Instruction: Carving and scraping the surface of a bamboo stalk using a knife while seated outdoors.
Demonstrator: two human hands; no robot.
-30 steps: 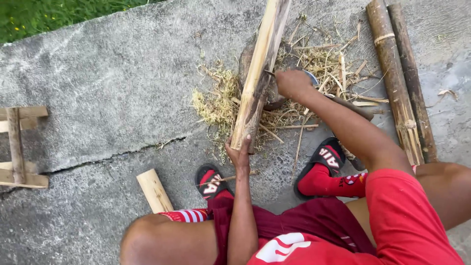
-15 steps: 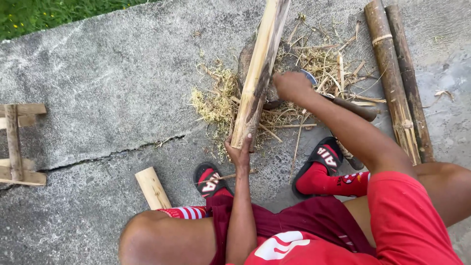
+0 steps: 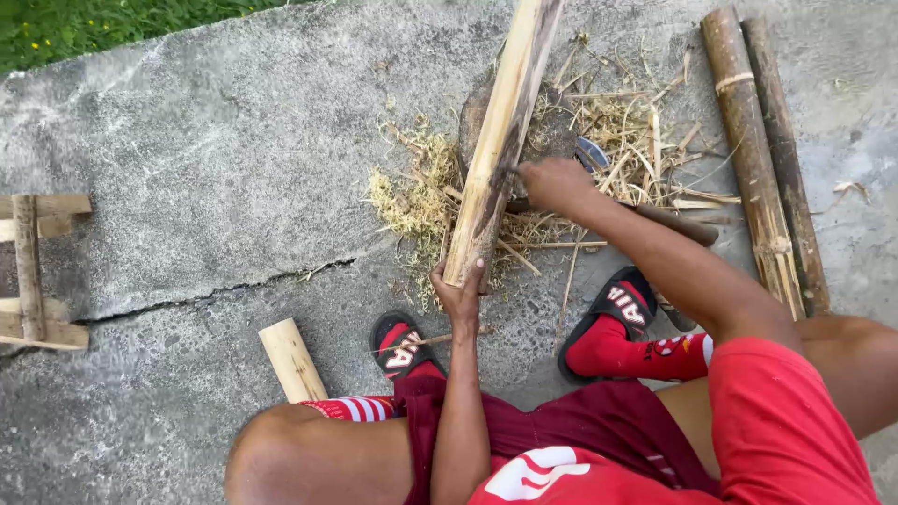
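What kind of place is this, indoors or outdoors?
Outdoors, probably a yard work spot: cracked concrete ground borders grass, with bamboo poles and loose shavings lying about.

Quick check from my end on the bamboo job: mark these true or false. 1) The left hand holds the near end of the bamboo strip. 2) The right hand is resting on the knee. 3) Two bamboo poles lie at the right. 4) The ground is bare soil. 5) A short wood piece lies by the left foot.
1) True: the left hand grips the near end of the bamboo strip.
2) False: the right hand is up against the strip, above the shavings.
3) True: two poles lie side by side at the right.
4) False: it is cracked concrete, with grass at the top left.
5) True: a short wood piece lies there.
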